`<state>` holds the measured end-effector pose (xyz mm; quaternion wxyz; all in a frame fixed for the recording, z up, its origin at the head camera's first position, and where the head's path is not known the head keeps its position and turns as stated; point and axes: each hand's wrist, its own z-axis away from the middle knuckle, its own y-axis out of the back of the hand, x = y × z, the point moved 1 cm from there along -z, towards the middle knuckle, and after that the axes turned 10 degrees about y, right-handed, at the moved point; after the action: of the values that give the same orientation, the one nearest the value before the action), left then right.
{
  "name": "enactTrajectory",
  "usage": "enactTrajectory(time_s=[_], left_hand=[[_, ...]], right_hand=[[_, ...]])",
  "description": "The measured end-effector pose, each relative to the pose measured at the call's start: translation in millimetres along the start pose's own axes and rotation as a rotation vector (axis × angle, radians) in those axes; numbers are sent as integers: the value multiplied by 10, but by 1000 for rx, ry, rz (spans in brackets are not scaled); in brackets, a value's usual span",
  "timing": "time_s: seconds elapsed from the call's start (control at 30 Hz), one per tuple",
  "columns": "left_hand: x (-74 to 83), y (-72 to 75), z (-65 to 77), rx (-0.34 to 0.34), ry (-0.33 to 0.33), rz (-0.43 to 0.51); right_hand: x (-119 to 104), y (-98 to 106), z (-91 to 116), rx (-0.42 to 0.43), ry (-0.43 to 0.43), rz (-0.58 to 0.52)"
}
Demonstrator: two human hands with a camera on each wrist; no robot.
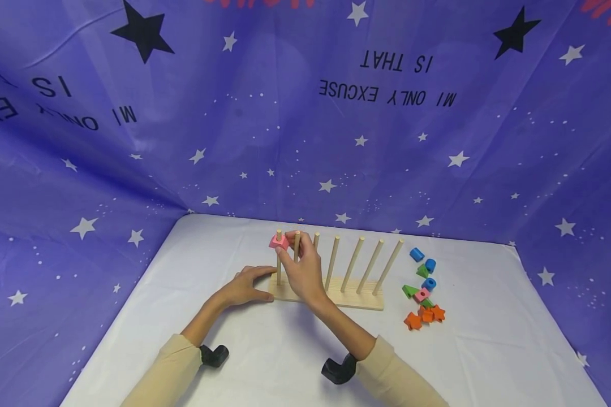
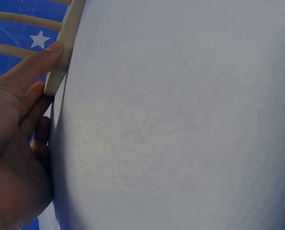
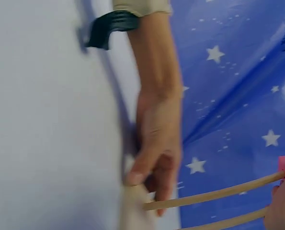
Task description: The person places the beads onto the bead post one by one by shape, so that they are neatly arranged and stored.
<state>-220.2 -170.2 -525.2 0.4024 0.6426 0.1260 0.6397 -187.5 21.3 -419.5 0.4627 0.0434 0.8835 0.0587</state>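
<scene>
Head: raised right hand [image 1: 306,274] pinches pink block [image 1: 275,243]; left hand [image 1: 245,286] grips base [image 1: 338,298].

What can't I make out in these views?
Head view: the right hand hides the foot of the second round wooden peg from left.
Right wrist view: that hand and the right edge hide part of the pink angular block.
Left wrist view: top edge crops the pale wooden base.

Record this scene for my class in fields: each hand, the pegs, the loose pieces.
Left hand: grips the wooden base at its left end
Right hand: pinches a pink block around the leftmost peg, near its top
Wooden pegs: seven
Loose pieces, right of base: orange stars, blue cylinders, green triangular blocks, another pink block
</scene>
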Motion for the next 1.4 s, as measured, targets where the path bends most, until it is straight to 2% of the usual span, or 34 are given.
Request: enactTrajectory(time_s=[0.33,0.53,0.77,1.2,1.4], left_hand=[[1,3,2,19,-31,15],[8,2,12,16,-14,7],[20,1,13,17,-30,8],[9,5,6,11,-12,11],[12,3,3,14,-16,5]], right_hand=[[467,-85,355,-79,-197,93],[659,-105,478,-118,-256,108],[781,-113,546,-145,-267,125],[798,-121,538,-141,-257,147],[762,-69,530,-193,-271,156]])
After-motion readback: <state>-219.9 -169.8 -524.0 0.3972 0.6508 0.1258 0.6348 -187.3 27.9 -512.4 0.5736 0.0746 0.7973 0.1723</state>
